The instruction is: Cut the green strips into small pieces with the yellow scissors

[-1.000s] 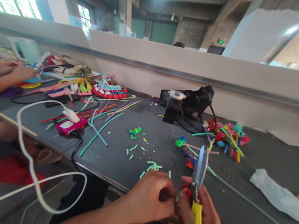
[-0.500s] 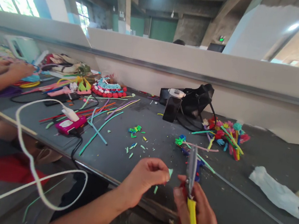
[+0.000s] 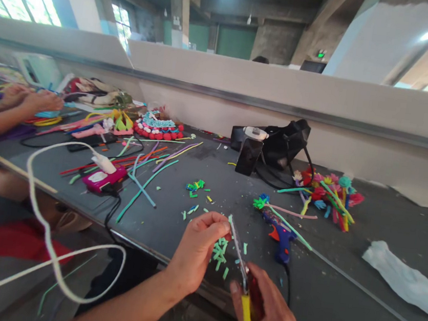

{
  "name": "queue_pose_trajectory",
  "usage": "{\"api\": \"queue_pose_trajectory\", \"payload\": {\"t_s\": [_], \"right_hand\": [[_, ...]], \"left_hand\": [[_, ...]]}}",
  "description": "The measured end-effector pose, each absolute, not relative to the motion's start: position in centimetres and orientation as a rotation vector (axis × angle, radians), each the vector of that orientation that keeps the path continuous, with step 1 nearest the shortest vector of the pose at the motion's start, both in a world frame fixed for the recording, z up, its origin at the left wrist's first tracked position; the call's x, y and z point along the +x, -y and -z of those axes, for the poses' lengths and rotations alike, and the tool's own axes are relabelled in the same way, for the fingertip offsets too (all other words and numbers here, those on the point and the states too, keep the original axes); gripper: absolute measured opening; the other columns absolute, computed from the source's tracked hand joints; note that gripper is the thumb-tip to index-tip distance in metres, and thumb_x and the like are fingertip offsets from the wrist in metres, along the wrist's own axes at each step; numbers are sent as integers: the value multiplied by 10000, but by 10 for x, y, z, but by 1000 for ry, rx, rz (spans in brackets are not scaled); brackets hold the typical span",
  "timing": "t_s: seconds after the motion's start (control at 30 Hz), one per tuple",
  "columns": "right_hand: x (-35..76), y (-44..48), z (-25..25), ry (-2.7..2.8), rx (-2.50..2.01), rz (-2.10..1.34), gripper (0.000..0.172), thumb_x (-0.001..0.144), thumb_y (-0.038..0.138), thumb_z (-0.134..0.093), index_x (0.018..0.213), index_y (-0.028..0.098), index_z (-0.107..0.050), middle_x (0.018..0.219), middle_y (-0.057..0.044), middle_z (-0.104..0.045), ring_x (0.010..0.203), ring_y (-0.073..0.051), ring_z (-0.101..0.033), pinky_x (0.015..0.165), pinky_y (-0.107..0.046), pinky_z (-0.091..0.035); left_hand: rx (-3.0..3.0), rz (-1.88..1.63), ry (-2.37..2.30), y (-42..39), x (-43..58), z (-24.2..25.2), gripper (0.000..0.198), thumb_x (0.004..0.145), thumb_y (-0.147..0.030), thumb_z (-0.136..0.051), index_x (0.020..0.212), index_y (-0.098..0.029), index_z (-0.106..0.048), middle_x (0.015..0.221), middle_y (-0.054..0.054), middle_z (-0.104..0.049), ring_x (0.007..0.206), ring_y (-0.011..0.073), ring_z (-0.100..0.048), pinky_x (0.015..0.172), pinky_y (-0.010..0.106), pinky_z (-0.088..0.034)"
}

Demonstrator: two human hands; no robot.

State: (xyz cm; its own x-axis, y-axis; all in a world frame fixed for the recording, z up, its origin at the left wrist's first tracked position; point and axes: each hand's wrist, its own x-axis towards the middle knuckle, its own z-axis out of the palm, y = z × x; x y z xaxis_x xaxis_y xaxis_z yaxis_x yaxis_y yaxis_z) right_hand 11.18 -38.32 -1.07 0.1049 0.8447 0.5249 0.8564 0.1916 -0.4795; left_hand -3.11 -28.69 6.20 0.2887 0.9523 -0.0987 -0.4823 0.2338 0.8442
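My left hand (image 3: 201, 246) has thumb and fingers pinched together on a small light-green piece (image 3: 230, 218). Right at that piece are the blade tips of yellow-handled scissors (image 3: 238, 248), which my right hand (image 3: 272, 311) grips; the blades look nearly closed. Below my left fingertips lies a pile of short light-green cut pieces (image 3: 219, 251). A blue hot glue gun (image 3: 284, 243) with an orange trigger rests to the right of the scissors. Near its nozzle is a green-and-blue tuft (image 3: 261, 201) on a long stem.
Another small heap of green and yellow bits (image 3: 195, 185) lies further back. Fuzzy stems (image 3: 147, 189) and a magenta power adapter (image 3: 104, 178) are left. Behind stand a phone (image 3: 249, 157) and black bag (image 3: 287, 143); craft flowers (image 3: 329, 194) lie right. Another person's hands (image 3: 43, 101) work at far left.
My left hand has moved slightly up and left. The scissors have swung left, their tips now at the green piece, and the cut-piece pile and glue gun are more exposed.
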Motion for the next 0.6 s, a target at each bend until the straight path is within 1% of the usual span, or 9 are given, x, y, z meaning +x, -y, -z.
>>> {"api": "queue_pose_trajectory", "payload": {"t_s": [0.2, 0.33, 0.43, 0.6], "right_hand": [[114, 385, 13, 1747, -1631, 11, 332, 944, 477, -540, 1086, 197, -649, 863, -50, -731, 587, -133, -696, 452, -175, -500], [108, 388, 15, 1652, -1728, -51, 425, 964, 559, -451, 1087, 212, -662, 886, -58, -732, 611, -154, -694, 497, -209, -510], [105, 389, 16, 1604, -1747, -103, 479, 962, 604, -416, 1070, 221, -683, 877, -55, -738, 595, -156, -684, 526, -219, -515], [106, 389, 15, 1607, -1746, -106, 515, 958, 616, -416, 1078, 206, -703, 902, -69, -749, 575, -156, -681, 529, -227, -513]], "left_hand": [[812, -1108, -717, 287, -31, -61, 100, 732, -219, -676, 661, -168, -626, 658, 5, -586, 686, 134, -494, 719, 281, -389], [817, -1110, -725, 288, -30, -60, 90, 725, -224, -683, 669, -166, -642, 664, 5, -595, 691, 134, -501, 727, 283, -390], [808, -1112, -729, 289, -29, -60, 87, 719, -226, -687, 670, -169, -645, 661, 0, -593, 689, 132, -500, 725, 282, -389], [806, -1114, -738, 289, -29, -61, 89, 710, -235, -692, 670, -169, -647, 659, 0, -595, 687, 135, -502, 720, 285, -391]]}}
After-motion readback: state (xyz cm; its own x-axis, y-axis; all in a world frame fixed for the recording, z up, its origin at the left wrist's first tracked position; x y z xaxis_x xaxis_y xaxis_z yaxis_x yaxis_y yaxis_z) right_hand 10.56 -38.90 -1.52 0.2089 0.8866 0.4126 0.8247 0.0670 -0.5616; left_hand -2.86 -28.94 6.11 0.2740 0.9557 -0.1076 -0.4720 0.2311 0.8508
